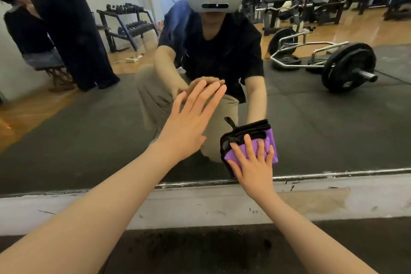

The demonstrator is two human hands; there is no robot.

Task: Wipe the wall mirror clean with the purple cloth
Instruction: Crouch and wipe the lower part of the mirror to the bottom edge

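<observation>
The wall mirror (89,135) fills most of the view, with its lower metal edge (333,173) just above a white strip of wall. A folded purple cloth (272,147) with black trim lies flat on the glass near the bottom edge. My right hand (253,162) presses it against the mirror with spread, straight fingers. My left hand (191,118) rests flat on the glass up and to the left, fingers straight and together, touching its own reflection.
The white wall strip (200,204) runs below the mirror, with dark floor matting (200,249) under my arms. The glass reflects a crouching person in a headset, a loaded barbell (347,66), a dumbbell rack (126,24) and a seated person at the left.
</observation>
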